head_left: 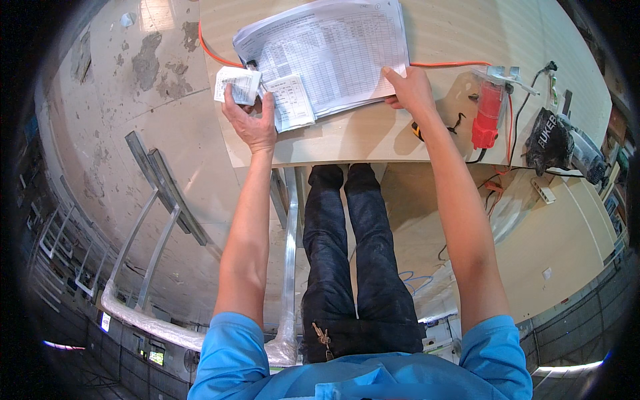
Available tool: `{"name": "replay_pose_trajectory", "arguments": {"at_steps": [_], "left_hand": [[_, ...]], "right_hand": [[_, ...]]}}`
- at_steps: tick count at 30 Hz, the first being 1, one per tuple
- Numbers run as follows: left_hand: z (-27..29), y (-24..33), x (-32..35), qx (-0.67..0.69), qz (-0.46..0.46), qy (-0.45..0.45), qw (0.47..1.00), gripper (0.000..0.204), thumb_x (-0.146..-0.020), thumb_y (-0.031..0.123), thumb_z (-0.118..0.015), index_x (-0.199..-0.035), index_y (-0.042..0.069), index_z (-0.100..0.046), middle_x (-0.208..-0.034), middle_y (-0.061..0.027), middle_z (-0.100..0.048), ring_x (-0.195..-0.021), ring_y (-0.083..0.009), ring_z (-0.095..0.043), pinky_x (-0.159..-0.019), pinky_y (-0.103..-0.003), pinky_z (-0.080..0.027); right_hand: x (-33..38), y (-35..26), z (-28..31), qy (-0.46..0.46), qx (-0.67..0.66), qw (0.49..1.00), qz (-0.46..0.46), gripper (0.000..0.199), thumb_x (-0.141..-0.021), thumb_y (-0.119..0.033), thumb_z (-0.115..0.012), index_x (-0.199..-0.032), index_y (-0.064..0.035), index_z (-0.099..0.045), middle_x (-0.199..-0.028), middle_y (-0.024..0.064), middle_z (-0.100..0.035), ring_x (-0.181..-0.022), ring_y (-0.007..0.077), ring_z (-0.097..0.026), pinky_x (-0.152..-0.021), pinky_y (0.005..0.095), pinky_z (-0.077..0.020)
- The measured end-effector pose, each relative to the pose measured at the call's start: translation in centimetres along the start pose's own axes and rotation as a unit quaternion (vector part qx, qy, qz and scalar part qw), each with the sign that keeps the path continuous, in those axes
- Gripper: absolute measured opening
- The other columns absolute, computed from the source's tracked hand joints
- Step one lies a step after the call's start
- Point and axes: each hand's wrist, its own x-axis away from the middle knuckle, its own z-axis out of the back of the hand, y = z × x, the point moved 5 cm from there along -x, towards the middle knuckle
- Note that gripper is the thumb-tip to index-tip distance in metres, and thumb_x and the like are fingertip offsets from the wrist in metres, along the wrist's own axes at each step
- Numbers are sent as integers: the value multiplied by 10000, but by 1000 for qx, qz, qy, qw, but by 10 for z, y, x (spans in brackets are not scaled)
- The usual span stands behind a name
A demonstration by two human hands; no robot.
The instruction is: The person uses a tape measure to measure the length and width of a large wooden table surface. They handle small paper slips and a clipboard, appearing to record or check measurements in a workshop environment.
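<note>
A thick stack of printed sheets with table grids lies on the pale wooden table, its far edge running out of the picture top. My right hand grips the stack's near right side, thumb on top and fingers underneath. At the stack's left, my left hand holds a small pad of white paper slips between thumb and fingers, slightly raised. Another small printed slip lies over the lower left corner of the sheets, beside my left thumb. A dark clip-like piece shows only partly behind the pad.
A red power tool stands at the table's right, with a black plastic bag and dark cables beyond it. A yellow-black tape measure sits beneath my right wrist. An orange cord passes behind the papers. Metal bars are at left.
</note>
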Motion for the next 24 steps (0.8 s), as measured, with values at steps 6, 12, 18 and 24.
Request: {"name": "replay_pose_trajectory", "arguments": {"at_steps": [6,12,18,24], "left_hand": [[-1,0,-2,11,-5,4,1000,933,-850,381,-852,-1577,78,-350,-1353,-174,-449,-1165,-286,-565,-916,-375,-552],[-2,-2,-2,-4,-5,8,1000,939,-837,367,-862,-1576,87,-354,-1333,-167,-463,-1161,-287,-562,-909,-378,-545],[-2,-1,-2,-2,2,9,1000,926,-838,353,-860,-1574,93,-361,-1333,-166,-463,-1157,-290,-566,-909,-382,-545],[-1,2,-2,-5,-7,6,1000,915,-844,332,-856,-1575,92,-361,-1337,-171,-466,-1165,-288,-566,-890,-372,-554]], "right_hand": [[-2,0,-1,2,-1,1000,0,466,-1007,-327,-672,-1175,107,-655,-914,152,-745,-601,179,-716,-497,288,-576],[-2,2,-1,8,-15,1000,7,465,-997,-325,-691,-1115,123,-654,-849,167,-738,-597,200,-726,-484,309,-578],[-3,2,-1,20,-25,999,23,468,-971,-310,-715,-1032,151,-654,-777,213,-726,-584,242,-743,-463,339,-584],[0,1,0,5,-7,1000,-4,457,-1006,-340,-679,-1122,102,-674,-872,141,-739,-627,179,-722,-513,301,-585]]}}
